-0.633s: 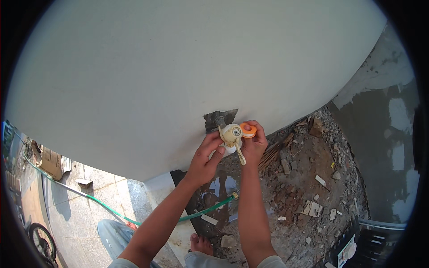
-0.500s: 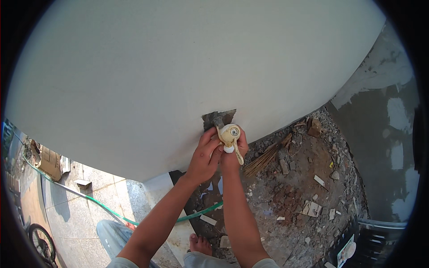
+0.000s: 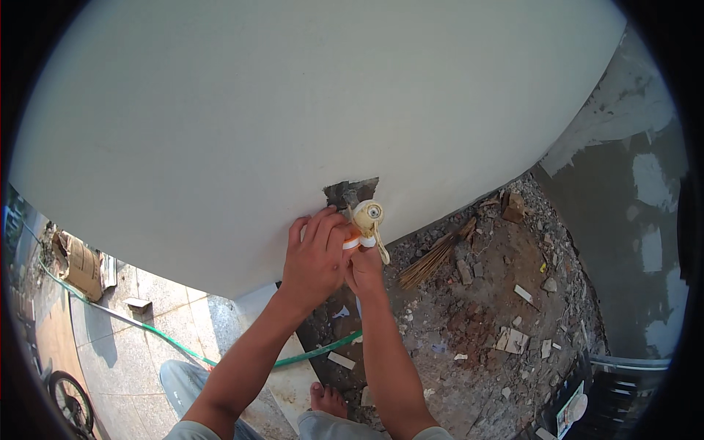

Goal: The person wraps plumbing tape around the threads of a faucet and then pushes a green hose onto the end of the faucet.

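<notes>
Tap [image 3: 364, 215] seemingly fitted; hole [image 3: 352, 190] unfilled

Left hand [image 3: 312, 260]: fingers bent, hold unclear; hole just above. Between hands — tape roll [image 3: 352, 243], not yet set aside. Right hand [image 3: 368, 274]: under tap, grip hidden — can't tell if pinching.

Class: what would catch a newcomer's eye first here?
The pale wall fills the upper view, broken near the centre by a dark patch. Just below, the left hand and right hand meet beside a cream tap, with an orange-and-white roll between them. Rubble lies lower right.
</notes>
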The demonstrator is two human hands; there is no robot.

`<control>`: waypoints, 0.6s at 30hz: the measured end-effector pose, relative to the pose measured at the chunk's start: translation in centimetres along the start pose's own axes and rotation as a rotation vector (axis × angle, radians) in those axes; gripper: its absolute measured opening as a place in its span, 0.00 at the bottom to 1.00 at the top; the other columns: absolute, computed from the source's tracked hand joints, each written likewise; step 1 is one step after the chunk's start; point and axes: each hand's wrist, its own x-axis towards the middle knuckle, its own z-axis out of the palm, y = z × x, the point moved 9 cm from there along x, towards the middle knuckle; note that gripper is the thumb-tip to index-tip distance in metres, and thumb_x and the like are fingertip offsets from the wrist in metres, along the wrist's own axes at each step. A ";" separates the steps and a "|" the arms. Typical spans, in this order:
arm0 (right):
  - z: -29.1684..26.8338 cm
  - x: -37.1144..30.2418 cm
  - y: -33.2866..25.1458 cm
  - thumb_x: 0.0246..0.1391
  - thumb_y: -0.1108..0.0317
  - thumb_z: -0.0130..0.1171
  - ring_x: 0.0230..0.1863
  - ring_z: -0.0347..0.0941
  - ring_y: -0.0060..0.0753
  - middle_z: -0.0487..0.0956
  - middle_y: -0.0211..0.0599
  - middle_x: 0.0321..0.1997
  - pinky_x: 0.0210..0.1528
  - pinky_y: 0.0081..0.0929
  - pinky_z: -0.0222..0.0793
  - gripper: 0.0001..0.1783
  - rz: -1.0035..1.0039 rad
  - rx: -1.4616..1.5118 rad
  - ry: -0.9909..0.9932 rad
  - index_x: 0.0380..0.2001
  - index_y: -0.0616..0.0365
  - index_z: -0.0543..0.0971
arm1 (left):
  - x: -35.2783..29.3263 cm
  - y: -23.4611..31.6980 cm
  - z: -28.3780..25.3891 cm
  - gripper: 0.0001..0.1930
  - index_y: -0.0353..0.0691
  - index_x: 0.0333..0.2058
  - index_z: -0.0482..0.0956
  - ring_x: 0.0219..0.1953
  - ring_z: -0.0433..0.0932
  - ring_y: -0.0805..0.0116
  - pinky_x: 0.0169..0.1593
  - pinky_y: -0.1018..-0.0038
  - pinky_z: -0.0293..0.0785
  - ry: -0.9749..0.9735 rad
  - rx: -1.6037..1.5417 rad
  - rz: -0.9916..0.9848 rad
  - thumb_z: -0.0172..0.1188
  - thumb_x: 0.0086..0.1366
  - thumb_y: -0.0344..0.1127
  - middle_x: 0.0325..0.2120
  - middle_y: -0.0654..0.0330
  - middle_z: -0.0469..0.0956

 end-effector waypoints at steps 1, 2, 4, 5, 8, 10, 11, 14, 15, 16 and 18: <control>-0.5 -0.8 0.4 0.63 0.77 0.60 0.42 0.80 0.23 0.79 0.31 0.44 0.43 0.23 0.80 0.17 0.073 0.011 0.035 0.54 0.59 0.73 | 0.0 0.0 -0.3 0.13 0.41 0.42 0.76 0.57 0.78 0.56 0.58 0.56 0.67 0.001 -0.011 -0.026 0.67 0.61 0.31 0.48 0.58 0.79; -0.6 -1.7 -0.2 0.63 0.77 0.60 0.42 0.80 0.23 0.79 0.31 0.44 0.43 0.23 0.80 0.17 0.071 0.011 0.033 0.54 0.59 0.73 | 0.1 0.0 -0.7 0.12 0.41 0.41 0.75 0.57 0.78 0.56 0.59 0.55 0.67 0.006 -0.027 -0.050 0.67 0.61 0.30 0.48 0.58 0.79; -1.0 -3.7 -1.0 0.64 0.73 0.62 0.40 0.81 0.26 0.81 0.33 0.42 0.41 0.26 0.81 0.16 0.076 -0.019 0.010 0.53 0.59 0.74 | -0.1 -0.1 -1.4 0.11 0.41 0.41 0.75 0.55 0.79 0.56 0.59 0.56 0.67 0.009 -0.087 -0.081 0.67 0.61 0.29 0.48 0.57 0.79; -1.7 -4.8 -1.5 0.64 0.73 0.62 0.40 0.81 0.26 0.81 0.33 0.42 0.41 0.26 0.81 0.16 0.073 -0.023 0.018 0.53 0.59 0.74 | 0.0 -0.1 -1.6 0.11 0.40 0.40 0.75 0.53 0.80 0.56 0.59 0.57 0.67 0.014 -0.156 -0.111 0.66 0.61 0.28 0.47 0.57 0.79; -2.0 -6.8 -2.0 0.66 0.67 0.61 0.40 0.82 0.29 0.81 0.36 0.41 0.41 0.29 0.81 0.13 0.121 -0.058 0.034 0.50 0.60 0.75 | 0.5 1.2 -2.4 0.12 0.40 0.40 0.74 0.50 0.81 0.55 0.58 0.59 0.69 -0.051 -0.230 -0.079 0.66 0.58 0.25 0.47 0.56 0.79; -0.6 -7.7 -3.8 0.69 0.62 0.57 0.40 0.82 0.30 0.82 0.37 0.42 0.41 0.30 0.82 0.14 -0.018 -0.048 0.038 0.49 0.61 0.75 | 0.2 2.1 -2.5 0.13 0.40 0.40 0.74 0.49 0.81 0.56 0.57 0.59 0.69 -0.083 -0.243 -0.014 0.66 0.57 0.25 0.47 0.56 0.79; 0.5 -7.8 -4.4 0.69 0.62 0.57 0.40 0.82 0.30 0.82 0.37 0.42 0.41 0.30 0.82 0.14 -0.021 -0.045 0.031 0.49 0.61 0.75 | 0.1 2.8 -2.6 0.13 0.40 0.39 0.74 0.49 0.81 0.56 0.56 0.60 0.70 -0.107 -0.259 0.055 0.66 0.56 0.25 0.47 0.56 0.79; 2.5 -8.2 -7.8 0.72 0.57 0.52 0.40 0.83 0.30 0.82 0.40 0.42 0.37 0.30 0.82 0.18 -0.214 -0.107 0.124 0.51 0.63 0.76 | -1.5 2.8 -2.8 0.13 0.41 0.40 0.75 0.49 0.80 0.57 0.55 0.60 0.70 -0.113 -0.185 0.077 0.66 0.56 0.26 0.47 0.56 0.79; 3.2 -8.7 -8.4 0.72 0.57 0.52 0.40 0.83 0.30 0.82 0.40 0.42 0.37 0.30 0.82 0.18 -0.214 -0.107 0.124 0.51 0.63 0.76 | -1.7 3.0 -2.9 0.13 0.41 0.40 0.75 0.49 0.80 0.57 0.55 0.60 0.70 -0.114 -0.186 0.078 0.66 0.56 0.26 0.47 0.56 0.79; 4.2 -9.2 -8.4 0.72 0.57 0.52 0.39 0.84 0.31 0.83 0.41 0.42 0.37 0.29 0.83 0.19 -0.142 -0.165 0.105 0.49 0.64 0.76 | -1.8 3.5 -3.2 0.14 0.41 0.40 0.76 0.49 0.80 0.58 0.55 0.60 0.70 -0.122 -0.173 0.093 0.66 0.56 0.26 0.47 0.57 0.79; 6.2 -10.1 -8.8 0.73 0.57 0.51 0.38 0.84 0.32 0.83 0.42 0.41 0.36 0.29 0.84 0.19 -0.069 -0.222 0.078 0.48 0.65 0.77 | -1.7 4.2 -3.3 0.14 0.42 0.41 0.76 0.49 0.79 0.59 0.54 0.59 0.70 -0.125 -0.155 0.106 0.66 0.56 0.26 0.47 0.57 0.79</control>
